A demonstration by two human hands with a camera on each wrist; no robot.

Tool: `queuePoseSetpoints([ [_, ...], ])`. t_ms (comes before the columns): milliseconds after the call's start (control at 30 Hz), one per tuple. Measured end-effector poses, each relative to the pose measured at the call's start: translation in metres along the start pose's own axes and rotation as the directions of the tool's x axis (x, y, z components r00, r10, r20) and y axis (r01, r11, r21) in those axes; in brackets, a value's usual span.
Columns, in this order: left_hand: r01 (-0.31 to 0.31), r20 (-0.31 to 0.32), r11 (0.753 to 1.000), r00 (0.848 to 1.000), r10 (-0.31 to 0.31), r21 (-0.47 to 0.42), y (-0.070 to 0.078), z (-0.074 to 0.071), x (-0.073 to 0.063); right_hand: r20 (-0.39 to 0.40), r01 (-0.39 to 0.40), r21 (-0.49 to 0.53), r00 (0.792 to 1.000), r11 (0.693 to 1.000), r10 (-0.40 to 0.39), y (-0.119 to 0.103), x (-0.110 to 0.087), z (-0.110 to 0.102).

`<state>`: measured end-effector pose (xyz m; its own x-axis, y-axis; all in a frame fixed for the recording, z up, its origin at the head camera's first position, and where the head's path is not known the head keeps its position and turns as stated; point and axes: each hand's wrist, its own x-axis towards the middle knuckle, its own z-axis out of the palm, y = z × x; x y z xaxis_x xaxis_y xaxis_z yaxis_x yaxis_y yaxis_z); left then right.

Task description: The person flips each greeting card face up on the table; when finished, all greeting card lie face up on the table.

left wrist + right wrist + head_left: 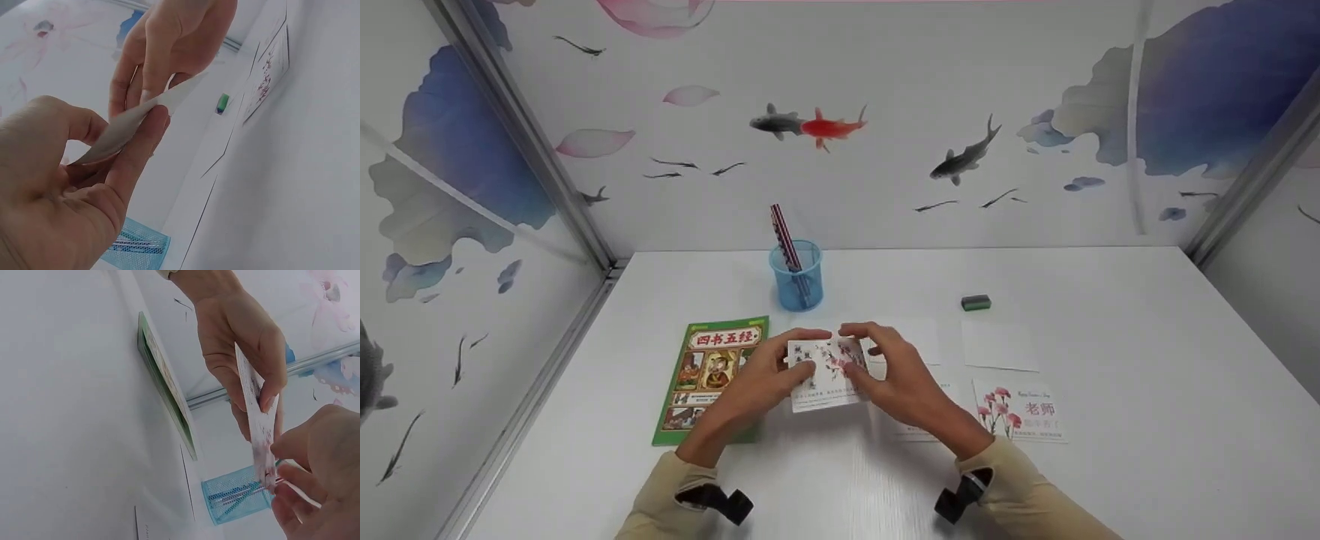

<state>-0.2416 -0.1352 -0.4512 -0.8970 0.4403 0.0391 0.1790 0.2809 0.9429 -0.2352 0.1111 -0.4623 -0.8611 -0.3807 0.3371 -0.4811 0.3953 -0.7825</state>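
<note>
The flower card (830, 384) is held over the table (1147, 480) in the head view, the left hand (763, 381) and right hand (906, 384) pinching its sides. In the left wrist view it looks a little bent, so soft squeezing seems best. In the right wrist view, the left thumb (270, 400) touches its printed side; holding the edges should keep it neat.

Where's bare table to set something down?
Biggest table patch: right of the flower card, out to the right wall. Smaller: between blue cup and green block; left of the green book. Crowded: centre, where left hand and right hand hold a small card between the book and other cards.
</note>
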Motion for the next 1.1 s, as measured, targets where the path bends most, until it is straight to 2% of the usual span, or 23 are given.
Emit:
queuePoseSetpoints([
  [167,-0.005,-0.016,0.999,1.0,0.005,0.036,-0.006,-0.003,0.001,0.016,-0.038,-0.021,0.999,0.999,0.039,0.004,-0.001,0.0],
  [333,-0.024,-0.011,0.989,1.0,0.026,0.144,-0.01,-0.001,0.001,0.116,-0.035,-0.08,0.992,0.996,0.044,0.006,-0.003,0.0],
  [467,-0.018,-0.026,0.974,0.999,0.025,0.224,-0.012,0.0,0.001,0.216,-0.038,-0.152,0.974,0.988,0.071,0.006,-0.006,0.001],
  [600,-0.041,-0.039,0.956,0.998,0.055,0.289,-0.015,-0.001,0.001,0.261,-0.024,-0.217,0.962,0.976,0.082,0.007,-0.008,0.004],
  [733,-0.107,-0.024,0.916,0.992,0.126,0.385,-0.015,-0.003,0.0,0.274,-0.028,-0.275,0.956,0.961,0.106,0.01,-0.009,0.006],
  [833,-0.124,0.002,0.874,0.99,0.139,0.47,-0.014,-0.003,-0.001,0.277,-0.034,-0.328,0.952,0.944,0.13,0.011,-0.009,0.007],
  [900,-0.126,0.027,0.846,0.991,0.131,0.518,-0.013,-0.004,-0.002,0.272,-0.025,-0.358,0.954,0.933,0.13,0.011,-0.008,0.008],
  [1000,-0.111,0.067,0.818,0.994,0.089,0.564,-0.012,-0.004,-0.004,0.265,-0.003,-0.401,0.957,0.916,0.119,0.012,-0.008,0.009],
  [1100,-0.107,0.106,0.804,0.993,0.055,0.585,-0.012,-0.004,-0.004,0.266,0.017,-0.425,0.958,0.905,0.107,0.012,-0.008,0.01],
])
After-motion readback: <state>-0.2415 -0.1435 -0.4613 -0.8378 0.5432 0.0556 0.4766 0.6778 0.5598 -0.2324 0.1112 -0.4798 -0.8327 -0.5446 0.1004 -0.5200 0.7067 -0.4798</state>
